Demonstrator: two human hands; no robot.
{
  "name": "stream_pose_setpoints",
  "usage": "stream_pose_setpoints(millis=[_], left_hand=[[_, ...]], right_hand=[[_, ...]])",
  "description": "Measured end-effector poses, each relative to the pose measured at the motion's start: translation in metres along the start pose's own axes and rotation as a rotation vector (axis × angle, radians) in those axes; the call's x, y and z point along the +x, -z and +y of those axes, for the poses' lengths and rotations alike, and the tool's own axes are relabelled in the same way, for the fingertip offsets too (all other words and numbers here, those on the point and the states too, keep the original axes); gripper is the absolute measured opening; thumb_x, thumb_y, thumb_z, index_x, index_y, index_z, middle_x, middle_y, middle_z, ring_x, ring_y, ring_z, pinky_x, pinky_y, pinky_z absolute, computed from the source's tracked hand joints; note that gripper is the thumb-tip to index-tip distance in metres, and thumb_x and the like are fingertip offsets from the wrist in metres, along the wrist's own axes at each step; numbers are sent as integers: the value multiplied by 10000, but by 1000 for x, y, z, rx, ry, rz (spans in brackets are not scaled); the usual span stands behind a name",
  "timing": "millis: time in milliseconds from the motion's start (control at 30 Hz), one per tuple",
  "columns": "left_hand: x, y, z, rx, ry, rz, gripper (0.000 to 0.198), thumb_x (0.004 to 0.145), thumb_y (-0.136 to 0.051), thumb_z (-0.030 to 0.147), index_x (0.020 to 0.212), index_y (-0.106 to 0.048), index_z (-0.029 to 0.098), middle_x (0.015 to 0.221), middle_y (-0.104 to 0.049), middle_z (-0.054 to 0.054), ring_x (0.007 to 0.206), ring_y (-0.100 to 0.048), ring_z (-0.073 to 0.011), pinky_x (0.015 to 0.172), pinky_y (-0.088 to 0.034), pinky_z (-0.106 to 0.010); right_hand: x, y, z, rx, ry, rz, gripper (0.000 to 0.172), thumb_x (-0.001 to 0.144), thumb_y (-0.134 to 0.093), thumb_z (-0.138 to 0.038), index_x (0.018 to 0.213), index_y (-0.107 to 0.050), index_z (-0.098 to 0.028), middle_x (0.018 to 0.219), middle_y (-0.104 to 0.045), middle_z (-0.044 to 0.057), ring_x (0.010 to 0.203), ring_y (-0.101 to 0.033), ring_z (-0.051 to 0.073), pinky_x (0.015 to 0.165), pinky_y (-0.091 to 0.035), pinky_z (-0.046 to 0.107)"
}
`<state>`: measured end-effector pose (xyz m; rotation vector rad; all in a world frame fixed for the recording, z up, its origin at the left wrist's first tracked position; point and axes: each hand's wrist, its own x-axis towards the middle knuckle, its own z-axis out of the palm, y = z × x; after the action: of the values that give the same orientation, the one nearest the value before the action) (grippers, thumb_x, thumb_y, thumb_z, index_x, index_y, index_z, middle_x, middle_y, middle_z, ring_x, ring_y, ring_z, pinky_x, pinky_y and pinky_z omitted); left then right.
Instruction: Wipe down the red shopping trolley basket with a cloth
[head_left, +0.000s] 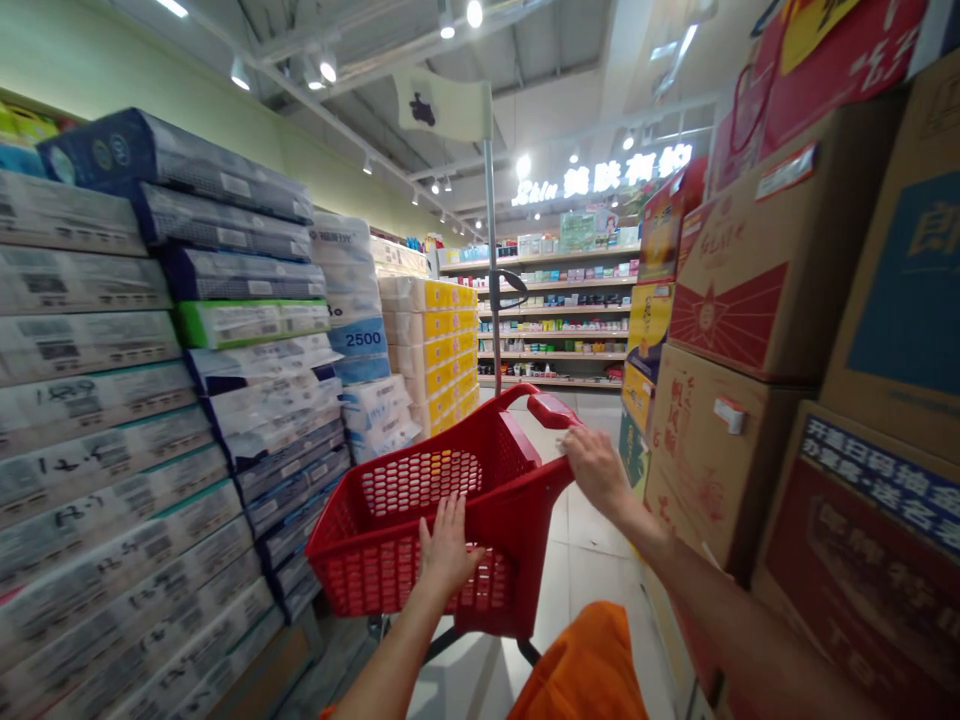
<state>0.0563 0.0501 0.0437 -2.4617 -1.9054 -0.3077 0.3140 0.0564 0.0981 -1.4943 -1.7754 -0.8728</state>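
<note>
A red plastic shopping cart [517, 590] with honeycomb-holed sides stands in front of me, turned sideways in the aisle. Nothing shows inside the visible part of its basket. My left hand [448, 548] lies against the near side wall of the basket, fingers spread and pointing up. At the right end of the cart, my right hand [596, 468] is wrapped round the red handle frame. A grey pole [491, 220] with a pale flag [442, 105] rises behind the cart.
Stacked paper packs [90, 400] line the left side, with yellow-and-white packs [442, 340] further along. Cardboard cartons [731, 290] are piled high close on the right. Shelves of small goods [562, 310] stand across the back. Pale tiled floor [592, 540] runs between the stacks.
</note>
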Motion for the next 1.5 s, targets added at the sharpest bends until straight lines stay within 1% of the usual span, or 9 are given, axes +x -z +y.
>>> stream_pose_setpoints(millis=[100,300,367,533,767,967,1200,1400,1500], left_hand=[[2,1,6,-5,9,-31,759,697,-438,334,1360,-149,108,1448,-118,-99,1332,-78,-240,1040,-83,-537],[1,2,6,16,-23,-31,754,688,-421,315,1363,-146,122,1446,-138,-89,1330,-96,-238,1039,-84,-545],[0,1,4,16,-35,-24,749,687,-417,308,1363,-150,126,1446,-144,-85,1329,-106,-232,1044,-83,-536],[0,1,6,13,-5,-28,764,679,-428,309,1362,-146,113,1448,-130,-96,1331,-81,-245,1042,-91,-536],[-1,5,5,12,-8,-41,760,671,-434,290,1359,-158,123,1447,-120,-100,1331,-89,-239,1037,-92,-536],[-4,2,-15,49,200,-46,737,683,-401,246,1354,-151,68,1446,-106,-118,1332,-87,-219,1045,-102,-508],[-7,4,-26,66,151,-65,749,654,-406,248,1351,-183,92,1440,-127,-119,1329,-109,-228,1037,-94,-520],[-12,2,-43,82,267,-40,705,663,-381,201,1341,-221,91,1437,-150,-117,1326,-128,-223,1033,-130,-520],[-13,1,-38,91,259,-49,722,661,-398,231,1343,-213,78,1438,-149,-125,1326,-117,-244,1032,-128,-526]], right_hand=[[1,3,13,-11,-99,34,264,841,-369,-120,994,-582,-147,1123,-575,131,1066,-500,238,887,-362,406],[-18,-17,-44,101,265,-28,306,817,-405,-74,1009,-584,-232,1209,-540,36,1162,-434,204,967,-309,394],[-15,-13,-29,72,212,-19,315,823,-391,-71,1021,-579,-228,1209,-540,48,1162,-436,209,983,-277,430],[-6,-1,24,-50,-180,127,282,852,-347,-127,997,-588,-156,1176,-547,147,1154,-436,267,935,-297,510],[-19,-14,-30,84,237,24,296,815,-404,-65,987,-598,-208,1206,-539,59,1175,-419,206,977,-312,389],[-5,-3,5,-19,-93,76,265,840,-394,-107,1008,-588,-172,1171,-554,123,1133,-461,254,932,-339,463],[-24,-23,-45,96,267,47,308,825,-420,-88,1036,-582,-243,1213,-537,42,1178,-421,195,987,-300,390],[-5,-11,4,-47,-47,99,279,847,-368,-112,1001,-588,-187,1170,-557,118,1113,-480,255,934,-323,467],[-12,-20,-18,2,23,102,293,837,-369,-98,1009,-588,-189,1169,-559,106,1135,-461,237,936,-336,434]])
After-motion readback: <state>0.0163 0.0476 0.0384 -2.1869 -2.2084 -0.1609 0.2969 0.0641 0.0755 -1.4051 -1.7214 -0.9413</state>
